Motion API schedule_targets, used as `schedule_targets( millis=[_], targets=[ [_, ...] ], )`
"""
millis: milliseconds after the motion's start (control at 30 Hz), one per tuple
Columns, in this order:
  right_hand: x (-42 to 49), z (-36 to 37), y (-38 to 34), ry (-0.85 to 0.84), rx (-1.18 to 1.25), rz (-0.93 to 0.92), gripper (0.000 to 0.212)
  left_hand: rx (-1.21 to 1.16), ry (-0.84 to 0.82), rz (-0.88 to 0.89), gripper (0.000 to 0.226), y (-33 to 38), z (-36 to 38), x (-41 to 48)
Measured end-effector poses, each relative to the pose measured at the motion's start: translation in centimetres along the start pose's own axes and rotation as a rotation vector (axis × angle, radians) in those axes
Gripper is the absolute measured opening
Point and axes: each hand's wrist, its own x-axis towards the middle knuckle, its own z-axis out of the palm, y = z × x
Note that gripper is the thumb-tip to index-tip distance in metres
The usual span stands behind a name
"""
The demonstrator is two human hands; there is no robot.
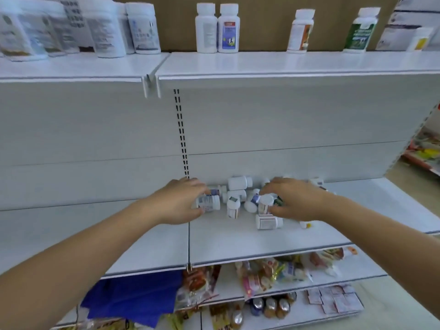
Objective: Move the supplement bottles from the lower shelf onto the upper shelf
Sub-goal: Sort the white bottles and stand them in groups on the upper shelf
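Note:
Several small white supplement bottles [239,182] lie in a heap at the back of the lower shelf [250,244]. My left hand [181,201] grips a white bottle with a pale label [209,203] at the heap's left edge. My right hand [295,198] curls round an upright white-capped bottle [265,204] on the heap's right side. Another bottle [267,222] lies on its side just in front of that hand. The upper shelf [273,64] carries a standing pair of white bottles [217,28], an orange-labelled bottle [301,30] and a green-labelled bottle [360,29].
Larger white tubs [104,27] crowd the upper shelf's left section. White boxes [402,25] stand at its far right. Below the lower shelf are snack packets [264,275], blue bags [133,296] and small dark bottles [270,306]. A slotted upright [182,132] divides the back panel.

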Motion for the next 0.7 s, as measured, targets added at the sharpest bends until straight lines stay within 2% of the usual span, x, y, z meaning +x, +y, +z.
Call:
schedule_targets(
  millis=[300, 400, 467, 567, 633, 700],
  targets=[
    [13.5, 12.5, 2.5, 0.006, 0.202, 0.132, 0.060, -0.035, 0.005, -0.172, 0.055, -6.0, 12.5, 11.6],
    [16.4, 15.5, 2.3, 0.018, 0.182, 0.097, 0.045, -0.127, 0.016, -0.193, 0.064, -6.3, 15.8, 14.0],
    [17.4, 16.3, 2.3, 0.042, 0.181, 0.096, 0.037, -0.107, 0.054, -0.188, 0.065, -6.0, 17.0, 15.0],
    [17.2, 16.0, 2.3, 0.075, 0.305, 0.116, 0.033, -0.136, 0.098, -0.267, 0.053, -5.4, 17.5, 15.3],
    [16.2, 14.9, 2.2, 0.100, 0.417, 0.179, 0.043, -0.271, 0.106, -0.328, 0.045, -4.9, 16.7, 14.7],
    [14.6, 13.1, 1.9, 0.145, 0.587, 0.268, 0.043, -0.494, 0.146, -0.376, 0.029, -4.2, 15.0, 13.3]
  ],
)
